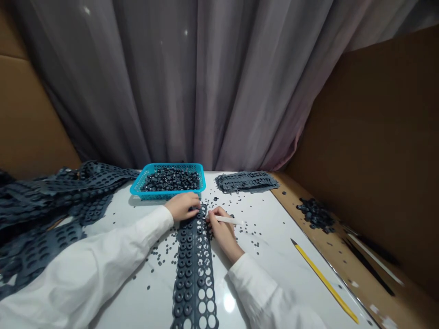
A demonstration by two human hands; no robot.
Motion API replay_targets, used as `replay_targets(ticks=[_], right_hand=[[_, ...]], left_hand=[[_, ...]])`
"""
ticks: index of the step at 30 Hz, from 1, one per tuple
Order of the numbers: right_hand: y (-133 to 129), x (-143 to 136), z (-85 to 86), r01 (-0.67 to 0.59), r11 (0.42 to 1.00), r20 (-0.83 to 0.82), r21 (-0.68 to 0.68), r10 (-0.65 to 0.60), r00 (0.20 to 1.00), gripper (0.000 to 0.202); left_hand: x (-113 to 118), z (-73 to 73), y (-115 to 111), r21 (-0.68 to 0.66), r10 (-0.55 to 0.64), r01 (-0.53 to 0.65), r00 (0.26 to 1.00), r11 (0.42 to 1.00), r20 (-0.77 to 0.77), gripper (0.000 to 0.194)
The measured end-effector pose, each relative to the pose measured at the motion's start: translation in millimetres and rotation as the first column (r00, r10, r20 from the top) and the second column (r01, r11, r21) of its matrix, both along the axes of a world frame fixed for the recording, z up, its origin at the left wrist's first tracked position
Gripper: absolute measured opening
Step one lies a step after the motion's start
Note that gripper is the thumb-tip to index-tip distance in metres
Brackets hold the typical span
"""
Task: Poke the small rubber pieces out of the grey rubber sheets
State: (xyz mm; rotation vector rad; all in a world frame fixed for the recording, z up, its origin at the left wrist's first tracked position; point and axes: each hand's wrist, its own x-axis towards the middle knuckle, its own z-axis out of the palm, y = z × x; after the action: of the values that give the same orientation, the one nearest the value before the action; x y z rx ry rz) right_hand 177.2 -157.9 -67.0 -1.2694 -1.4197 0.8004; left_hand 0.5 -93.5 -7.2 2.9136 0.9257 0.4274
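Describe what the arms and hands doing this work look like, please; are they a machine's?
No, they are a person's. The left hand and right hand are both ungloved. The left sleeve and right sleeve are long, white and softly creased, reaching about to the wrists. I see no cables or printed markings on them.

The single head view looks from the wearer's own head, forward and down over both forearms to the white table (254,265), taking in the curtain (219,82) behind and brown panels (377,137) at both sides.
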Motion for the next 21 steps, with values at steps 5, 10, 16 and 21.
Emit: replay_targets(ticks=[5,10,16,21], right_hand=[[4,-3,5.0,0.013,1.000,0.041,0.008,-0.014,0.999,0.023],[1,-5,9.0,0.014,0.999,0.078,0.032,-0.016,0.997,0.021],[-3,-4,7.2,0.028,0.998,0.153,0.063,-0.037,0.988,0.021],[-6,-5,8.7,0.036,0.997,0.150,0.070,-0.046,0.988,0.023]], left_hand=[[13,3.5,-12,-0.037,0.025,-0.030,0.989,0.999,-0.149,0.014],[15,-2.0,-3,-0.246,-0.003,-0.045,0.981,0.968,-0.193,0.017],[23,-15.4,3,-0.344,0.031,-0.046,0.998,0.938,-0.049,0.012],[11,-21.7,4,-0.413,0.179,-0.072,0.958,0.908,0.225,0.007]])
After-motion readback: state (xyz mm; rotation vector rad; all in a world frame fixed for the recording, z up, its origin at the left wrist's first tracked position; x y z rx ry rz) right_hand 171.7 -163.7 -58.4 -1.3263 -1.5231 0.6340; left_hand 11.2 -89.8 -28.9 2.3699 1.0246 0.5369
